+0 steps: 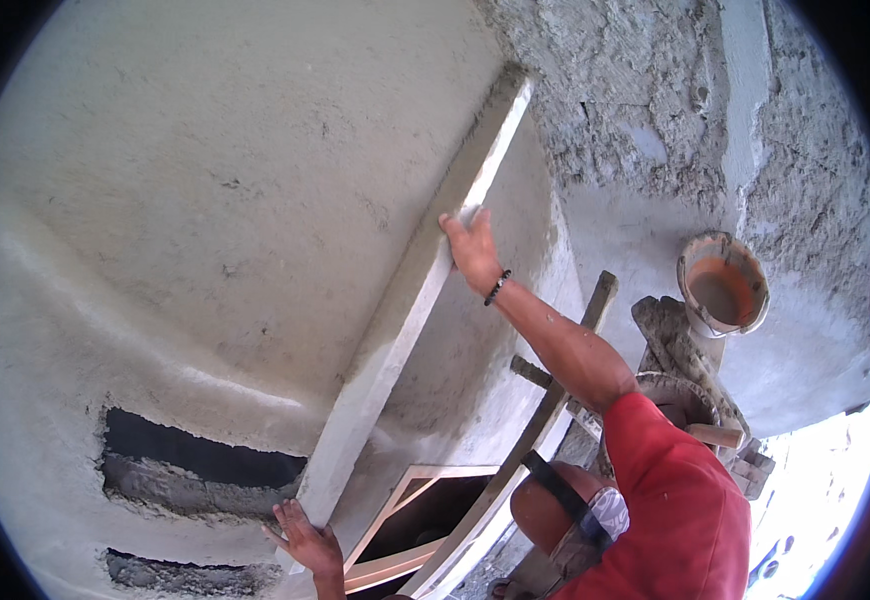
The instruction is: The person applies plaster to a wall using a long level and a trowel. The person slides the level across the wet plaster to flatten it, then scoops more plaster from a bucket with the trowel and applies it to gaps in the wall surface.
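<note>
A long, pale straight board point(395, 335) crusted with plaster lies diagonally against the curved plastered wall point(195, 190). My right hand point(467, 245), below a red sleeve and a dark bead bracelet, grips its upper middle with thumb and fingers around the edges. Low on the board, my left hand point(302, 535) holds the end with fingers somewhat spread. Two rough openings point(185, 447) are cut in the wall at lower left. A rounded patch of bare skin point(540, 510) crossed by a black strap shows beside the red shirt; I cannot tell which body part it is.
A bucket point(735, 250) with grey mix is at right, near stained boards point(655, 330) and another container point(680, 395) partly behind my arm. A second long bar point(595, 300) runs below my arm. A wooden frame point(405, 490) surrounds a dark opening. Rough render point(635, 90) covers the upper right.
</note>
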A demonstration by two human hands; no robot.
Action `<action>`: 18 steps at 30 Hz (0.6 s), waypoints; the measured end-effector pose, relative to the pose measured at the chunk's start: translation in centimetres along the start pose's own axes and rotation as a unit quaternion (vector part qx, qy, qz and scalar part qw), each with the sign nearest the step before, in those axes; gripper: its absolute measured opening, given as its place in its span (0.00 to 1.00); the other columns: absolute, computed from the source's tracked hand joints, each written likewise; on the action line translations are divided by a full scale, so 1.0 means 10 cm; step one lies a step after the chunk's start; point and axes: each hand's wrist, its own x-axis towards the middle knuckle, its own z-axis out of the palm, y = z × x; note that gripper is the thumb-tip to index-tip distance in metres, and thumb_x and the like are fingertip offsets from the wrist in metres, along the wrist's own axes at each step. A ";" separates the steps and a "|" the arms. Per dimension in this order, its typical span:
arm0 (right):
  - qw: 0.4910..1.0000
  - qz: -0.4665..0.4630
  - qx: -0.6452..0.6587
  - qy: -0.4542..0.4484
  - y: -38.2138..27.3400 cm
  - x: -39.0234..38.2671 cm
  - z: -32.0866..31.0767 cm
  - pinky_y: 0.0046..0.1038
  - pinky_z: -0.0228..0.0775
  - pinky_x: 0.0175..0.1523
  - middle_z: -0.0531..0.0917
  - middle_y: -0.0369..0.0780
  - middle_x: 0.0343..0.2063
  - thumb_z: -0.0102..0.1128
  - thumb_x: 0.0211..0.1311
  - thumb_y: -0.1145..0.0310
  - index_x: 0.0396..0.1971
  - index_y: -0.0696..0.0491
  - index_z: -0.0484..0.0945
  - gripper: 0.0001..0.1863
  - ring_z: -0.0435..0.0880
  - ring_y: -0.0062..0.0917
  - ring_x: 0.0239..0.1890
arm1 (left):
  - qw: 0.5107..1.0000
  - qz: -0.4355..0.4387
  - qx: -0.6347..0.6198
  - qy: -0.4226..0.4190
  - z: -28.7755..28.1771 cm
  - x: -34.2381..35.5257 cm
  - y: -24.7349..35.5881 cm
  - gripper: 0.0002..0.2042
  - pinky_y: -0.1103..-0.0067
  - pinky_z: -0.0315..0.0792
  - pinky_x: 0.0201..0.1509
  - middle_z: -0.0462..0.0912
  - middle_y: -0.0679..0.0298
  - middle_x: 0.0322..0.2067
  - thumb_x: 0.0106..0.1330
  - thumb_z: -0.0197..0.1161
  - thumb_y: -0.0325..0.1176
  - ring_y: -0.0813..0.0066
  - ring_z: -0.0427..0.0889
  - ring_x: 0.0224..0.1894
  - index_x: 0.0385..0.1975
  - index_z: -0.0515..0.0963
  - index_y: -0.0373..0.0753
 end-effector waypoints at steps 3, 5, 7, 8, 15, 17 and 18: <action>1.000 0.020 0.011 -0.011 0.57 -0.03 -0.27 0.29 0.79 0.38 0.73 0.57 0.50 0.58 0.60 0.54 0.60 0.75 0.48 0.45 0.79 0.34 0.44 | 1.000 0.016 -0.022 -0.007 0.13 -0.12 0.02 0.35 0.44 0.35 0.71 0.71 0.49 0.56 0.37 0.63 0.22 0.52 0.58 0.69 0.55 0.66 0.31; 0.999 0.049 0.007 -0.004 0.93 -0.29 -0.44 0.29 0.80 0.31 0.71 0.56 0.51 0.58 0.60 0.54 0.64 0.72 0.42 0.48 0.80 0.32 0.41 | 0.999 0.018 -0.033 -0.037 0.15 -0.24 0.00 0.33 0.42 0.34 0.70 0.72 0.49 0.56 0.39 0.62 0.22 0.51 0.57 0.69 0.54 0.66 0.31; 0.992 0.121 0.036 0.001 1.04 -0.64 -0.47 0.30 0.78 0.33 0.77 0.45 0.38 0.58 0.62 0.59 0.48 0.61 0.62 0.24 0.79 0.26 0.36 | 0.999 0.026 -0.021 -0.042 0.12 -0.39 -0.13 0.32 0.41 0.34 0.69 0.72 0.49 0.55 0.40 0.61 0.22 0.50 0.57 0.69 0.54 0.66 0.31; 0.992 0.116 0.057 0.003 1.07 -0.72 -0.48 0.30 0.77 0.33 0.77 0.44 0.38 0.58 0.62 0.59 0.47 0.61 0.62 0.24 0.79 0.25 0.36 | 0.999 0.037 -0.012 -0.031 0.15 -0.45 -0.18 0.32 0.41 0.34 0.69 0.73 0.49 0.55 0.41 0.60 0.22 0.49 0.57 0.69 0.54 0.66 0.31; 0.998 0.030 0.039 -0.047 0.41 -0.30 -0.31 0.26 0.74 0.22 0.76 0.43 0.35 0.58 0.61 0.58 0.44 0.61 0.60 0.24 0.78 0.22 0.25 | 0.999 0.032 -0.010 0.004 0.01 -0.16 -0.01 0.34 0.41 0.35 0.69 0.73 0.48 0.54 0.42 0.58 0.21 0.48 0.59 0.68 0.57 0.62 0.32; 0.997 0.018 0.037 -0.069 -0.17 -0.11 -0.11 0.26 0.72 0.19 0.76 0.44 0.33 0.58 0.60 0.59 0.43 0.61 0.59 0.24 0.79 0.24 0.24 | 1.000 0.016 -0.009 0.023 -0.06 0.04 0.04 0.34 0.41 0.35 0.69 0.73 0.48 0.54 0.42 0.58 0.21 0.48 0.58 0.68 0.58 0.62 0.33; 0.998 0.014 0.023 -0.054 -0.28 -0.08 -0.07 0.26 0.71 0.18 0.76 0.44 0.32 0.58 0.60 0.58 0.43 0.61 0.59 0.24 0.79 0.24 0.24 | 0.999 0.011 -0.010 0.029 -0.10 0.08 0.06 0.35 0.41 0.36 0.69 0.73 0.48 0.54 0.42 0.58 0.21 0.48 0.58 0.68 0.58 0.62 0.33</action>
